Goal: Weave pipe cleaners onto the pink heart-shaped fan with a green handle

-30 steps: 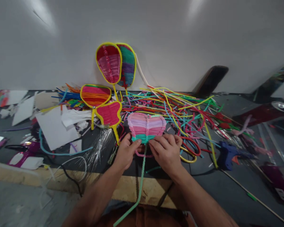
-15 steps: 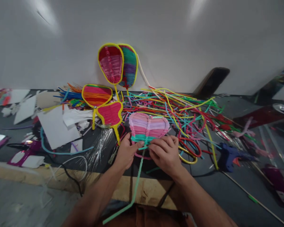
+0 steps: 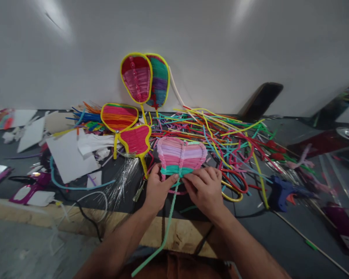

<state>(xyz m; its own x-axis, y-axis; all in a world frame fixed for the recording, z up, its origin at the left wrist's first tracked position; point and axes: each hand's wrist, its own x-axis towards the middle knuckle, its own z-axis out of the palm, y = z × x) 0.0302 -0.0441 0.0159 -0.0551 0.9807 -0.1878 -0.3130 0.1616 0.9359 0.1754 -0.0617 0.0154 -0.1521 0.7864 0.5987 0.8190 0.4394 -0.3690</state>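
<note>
A heart-shaped woven piece (image 3: 180, 154) in pink, lilac and teal stripes lies on the dark table in front of me. My left hand (image 3: 157, 188) pinches its lower left edge. Gripping the lower right edge beside it is my right hand (image 3: 205, 188), fingers curled. A long teal pipe cleaner (image 3: 165, 232) runs from between the two hands down toward my lap.
Several finished yellow-rimmed woven fans (image 3: 135, 139) lie and lean at the white wall. A tangle of coloured pipe cleaners (image 3: 227, 135) covers the table's right. A blue glue gun (image 3: 282, 190) lies right. White paper sheets (image 3: 68, 155) and purple scissors (image 3: 27, 190) lie left.
Both hands stayed on the heart's lower edge, shifting slightly. The loose teal strand swung left and then back toward the middle.
</note>
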